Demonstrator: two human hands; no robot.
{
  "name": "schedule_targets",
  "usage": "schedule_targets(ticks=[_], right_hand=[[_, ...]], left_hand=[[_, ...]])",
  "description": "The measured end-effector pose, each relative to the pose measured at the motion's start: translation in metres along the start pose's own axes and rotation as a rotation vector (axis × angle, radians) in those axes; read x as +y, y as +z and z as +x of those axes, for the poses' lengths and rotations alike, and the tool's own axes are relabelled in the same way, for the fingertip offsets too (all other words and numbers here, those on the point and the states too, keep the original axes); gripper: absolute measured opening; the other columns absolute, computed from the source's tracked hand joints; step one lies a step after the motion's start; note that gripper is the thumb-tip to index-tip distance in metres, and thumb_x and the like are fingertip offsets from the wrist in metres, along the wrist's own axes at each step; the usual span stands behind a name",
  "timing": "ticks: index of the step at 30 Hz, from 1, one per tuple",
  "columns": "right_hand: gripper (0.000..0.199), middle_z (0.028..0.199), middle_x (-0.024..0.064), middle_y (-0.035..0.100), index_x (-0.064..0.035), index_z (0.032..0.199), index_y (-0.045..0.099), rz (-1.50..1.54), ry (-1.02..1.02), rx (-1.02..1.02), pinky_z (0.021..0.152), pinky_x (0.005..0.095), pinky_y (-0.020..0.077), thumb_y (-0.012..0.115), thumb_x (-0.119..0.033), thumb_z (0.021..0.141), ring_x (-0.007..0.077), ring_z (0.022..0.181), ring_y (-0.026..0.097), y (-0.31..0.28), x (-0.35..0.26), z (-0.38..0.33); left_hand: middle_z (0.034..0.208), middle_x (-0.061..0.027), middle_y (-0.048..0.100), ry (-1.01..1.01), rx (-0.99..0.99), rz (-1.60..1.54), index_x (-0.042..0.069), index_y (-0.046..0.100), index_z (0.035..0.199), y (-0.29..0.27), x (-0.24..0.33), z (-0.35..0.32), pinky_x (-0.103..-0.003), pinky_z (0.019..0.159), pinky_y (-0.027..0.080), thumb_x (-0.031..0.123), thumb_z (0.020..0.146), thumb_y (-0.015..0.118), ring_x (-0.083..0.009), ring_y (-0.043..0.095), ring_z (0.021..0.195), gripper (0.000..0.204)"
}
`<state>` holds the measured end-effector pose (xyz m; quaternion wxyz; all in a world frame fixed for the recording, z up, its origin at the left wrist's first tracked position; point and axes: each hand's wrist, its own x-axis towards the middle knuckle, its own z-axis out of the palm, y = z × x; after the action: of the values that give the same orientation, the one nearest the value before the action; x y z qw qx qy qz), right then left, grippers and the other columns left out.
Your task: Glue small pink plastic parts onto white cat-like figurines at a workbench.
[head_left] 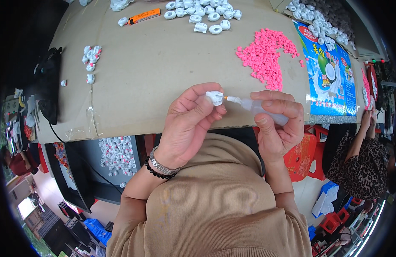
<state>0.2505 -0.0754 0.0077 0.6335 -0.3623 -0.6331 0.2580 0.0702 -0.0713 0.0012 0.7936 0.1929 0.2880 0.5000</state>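
My left hand [189,124] pinches a small white plastic piece [215,97] between thumb and fingers, above the near edge of a cardboard-covered table [155,68]. My right hand [278,124] grips a small clear squeeze bottle [260,109]. Its thin nozzle, with an orange tip, touches the white piece. A pile of small pink pellets [266,55] lies on the cardboard just beyond my hands. A bracelet and a dark bead band sit on my left wrist.
Several white ring-shaped pieces [202,13] lie at the far edge, a smaller cluster [90,60] at the left, an orange tube [144,16] near them. A blue printed sheet [331,73] covers the right side. A box of white pieces [116,154] sits below. Another person [361,154] sits right.
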Motion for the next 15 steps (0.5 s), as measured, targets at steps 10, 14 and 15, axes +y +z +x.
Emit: schedule_targets(ticks=[10, 14, 15], right_hand=[[0.02, 0.096, 0.0171, 0.066, 0.0015, 0.096, 0.057, 0.039, 0.017, 0.031, 0.074, 0.0298, 0.0511, 0.067, 0.002, 0.08, 0.0204, 0.085, 0.063, -0.0017, 0.0001, -0.0003], [0.019, 0.096, 0.0169, 0.066, 0.0016, 0.096, 0.057, 0.022, 0.007, 0.025, 0.073, 0.0295, 0.0511, 0.068, 0.002, 0.08, 0.0204, 0.085, 0.063, -0.0009, 0.0024, -0.0006], [0.019, 0.095, 0.0168, 0.066, 0.0017, 0.096, 0.057, 0.013, 0.004, 0.022, 0.073, 0.0295, 0.0511, 0.068, 0.002, 0.08, 0.0206, 0.085, 0.064, -0.0009, 0.0025, -0.0003]], left_hand=[[0.102, -0.007, 0.064, 0.053, 0.027, 0.019, 0.0, 0.055, 0.117, -0.0051, -0.0007, 0.002, -0.026, 0.08, 0.049, 0.009, 0.093, 0.058, -0.0144, 0.062, 0.09, 0.026], [0.102, -0.0072, 0.064, 0.056, 0.031, 0.021, 0.0, 0.055, 0.117, -0.0036, -0.0008, 0.0012, -0.026, 0.08, 0.05, 0.008, 0.093, 0.058, -0.015, 0.062, 0.09, 0.025], [0.102, -0.0073, 0.064, 0.055, 0.033, 0.022, 0.0, 0.056, 0.117, -0.0034, -0.0009, 0.0011, -0.026, 0.08, 0.05, 0.008, 0.093, 0.058, -0.0152, 0.062, 0.09, 0.025]])
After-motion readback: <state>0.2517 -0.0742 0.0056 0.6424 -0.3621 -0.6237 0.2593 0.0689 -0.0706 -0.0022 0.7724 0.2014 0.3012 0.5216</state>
